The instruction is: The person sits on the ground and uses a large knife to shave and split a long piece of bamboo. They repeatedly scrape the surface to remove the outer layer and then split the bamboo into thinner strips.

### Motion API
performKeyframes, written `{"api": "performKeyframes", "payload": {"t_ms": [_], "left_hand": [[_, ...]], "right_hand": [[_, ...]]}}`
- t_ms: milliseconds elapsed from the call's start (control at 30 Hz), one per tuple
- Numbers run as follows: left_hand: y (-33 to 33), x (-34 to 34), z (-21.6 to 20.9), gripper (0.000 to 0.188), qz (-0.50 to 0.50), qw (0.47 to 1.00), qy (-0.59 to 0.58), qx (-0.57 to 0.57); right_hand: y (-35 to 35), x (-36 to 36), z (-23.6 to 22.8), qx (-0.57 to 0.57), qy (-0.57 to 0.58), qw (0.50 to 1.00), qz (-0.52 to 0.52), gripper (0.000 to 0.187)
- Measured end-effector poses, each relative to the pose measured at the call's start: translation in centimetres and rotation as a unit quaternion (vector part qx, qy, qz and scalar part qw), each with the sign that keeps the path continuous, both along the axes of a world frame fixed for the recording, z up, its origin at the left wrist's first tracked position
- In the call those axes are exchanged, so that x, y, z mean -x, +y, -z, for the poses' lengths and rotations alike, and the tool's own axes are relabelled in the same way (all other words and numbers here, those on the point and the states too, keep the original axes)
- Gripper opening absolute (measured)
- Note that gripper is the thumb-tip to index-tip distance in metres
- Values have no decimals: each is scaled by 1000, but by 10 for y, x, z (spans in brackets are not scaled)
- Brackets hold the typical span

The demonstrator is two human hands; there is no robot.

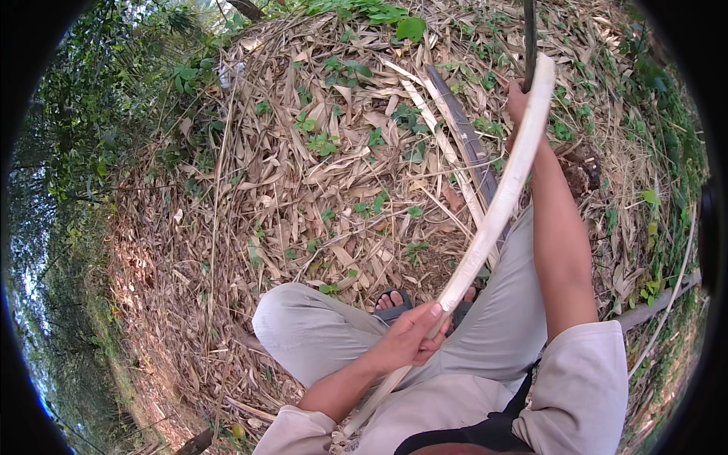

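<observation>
A long pale stripped wooden strip runs from my lap up to the far right, bowed in the picture. My left hand is closed round its lower part, with the thumb along the top. At the far right my right hand is closed, partly hidden behind the strip's upper end. From that fist a dark, narrow, blade-like tool points away toward the top edge. Its handle and the spot where it meets the strip are hidden.
Dry leaves and small green plants cover the ground. A dark split slat and thin pale strips lie beyond my knees. My sandalled feet are between my bent legs. A branch lies at the right, and bushes stand left.
</observation>
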State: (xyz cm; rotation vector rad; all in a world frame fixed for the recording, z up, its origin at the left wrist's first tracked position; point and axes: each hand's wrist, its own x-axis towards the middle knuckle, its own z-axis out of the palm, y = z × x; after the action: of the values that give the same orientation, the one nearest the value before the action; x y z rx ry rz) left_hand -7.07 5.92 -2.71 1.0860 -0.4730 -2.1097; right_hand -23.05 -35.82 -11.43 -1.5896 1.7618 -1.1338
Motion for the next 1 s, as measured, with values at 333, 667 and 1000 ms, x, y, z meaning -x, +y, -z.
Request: {"api": "performKeyframes", "payload": {"t_ms": [333, 667, 1000], "left_hand": [[-41, -33, 2, 40, -267, 963, -41, -2], [-38, -44, -5, 38, -286, 954, -84, 36], [-38, -33, 10, 28, -218, 951, -217, 18]], "right_hand": [[108, -65, -29, -18, -51, 968, -246, 18], [231, -81, -43, 154, 134, 855, -478, 25], [237, -81, -19, 264, 170, 858, -406, 4]]}}
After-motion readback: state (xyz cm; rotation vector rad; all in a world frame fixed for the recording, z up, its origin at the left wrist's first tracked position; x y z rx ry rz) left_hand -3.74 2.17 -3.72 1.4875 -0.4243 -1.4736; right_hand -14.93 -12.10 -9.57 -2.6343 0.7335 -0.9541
